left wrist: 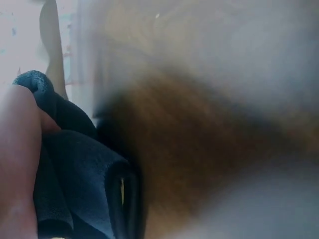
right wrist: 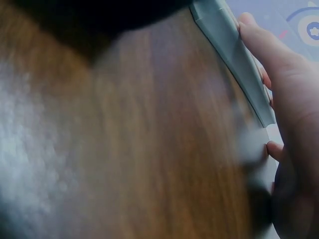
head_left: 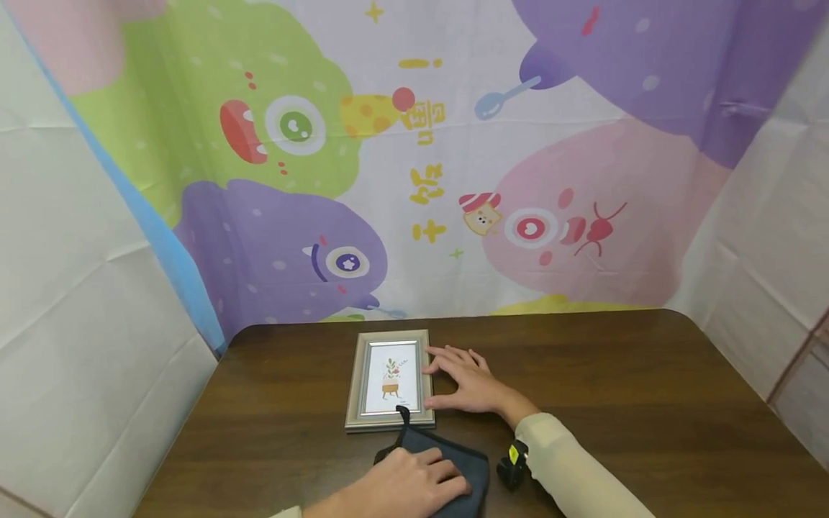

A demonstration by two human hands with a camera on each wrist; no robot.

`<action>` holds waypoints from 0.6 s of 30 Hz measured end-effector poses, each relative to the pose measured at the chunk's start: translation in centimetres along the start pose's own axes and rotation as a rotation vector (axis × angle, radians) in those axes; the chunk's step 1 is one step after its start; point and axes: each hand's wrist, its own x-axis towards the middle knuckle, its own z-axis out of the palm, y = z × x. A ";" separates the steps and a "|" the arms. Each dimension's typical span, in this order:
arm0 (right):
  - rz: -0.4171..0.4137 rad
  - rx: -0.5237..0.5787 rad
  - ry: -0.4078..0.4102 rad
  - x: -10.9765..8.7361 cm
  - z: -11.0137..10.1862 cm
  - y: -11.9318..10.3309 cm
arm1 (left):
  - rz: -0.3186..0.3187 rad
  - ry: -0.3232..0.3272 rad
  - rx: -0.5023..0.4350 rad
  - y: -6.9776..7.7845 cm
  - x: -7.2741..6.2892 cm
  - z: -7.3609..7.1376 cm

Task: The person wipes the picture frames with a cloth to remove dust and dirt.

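A picture frame (head_left: 356, 381) with a silvery-beige border and a potted-plant print lies face up on the table. My right hand (head_left: 469, 381) is beside its right edge, thumb and fingers spread, with fingertips touching the border. In the right wrist view, the thumb (right wrist: 271, 47) rests at the edge of the frame (right wrist: 234, 55). My left hand (head_left: 408, 483) grips a dark grey-blue cloth (head_left: 476, 471) with black edging just below the frame. The cloth's hanging loop (head_left: 404, 413) overlaps the frame's lower edge. In the left wrist view, the cloth (left wrist: 79, 159) bunches up around the fingers.
The dark brown wooden table (head_left: 583, 360) has rounded far corners. Behind it hangs a cartoon-printed curtain (head_left: 447, 280), with pale fabric at both sides. A black device with a yellow mark (head_left: 512, 466) is at the right wrist.
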 end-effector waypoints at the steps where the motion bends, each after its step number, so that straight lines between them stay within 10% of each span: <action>1: 0.000 0.001 0.000 0.0 0.0 0.0 | 0.008 0.002 0.009 0.1 0.0 0.2; 18: 0.008 0.008 -0.009 0.0 0.0 0.0 | 0.065 -0.099 0.140 0.3 -1.4 1.1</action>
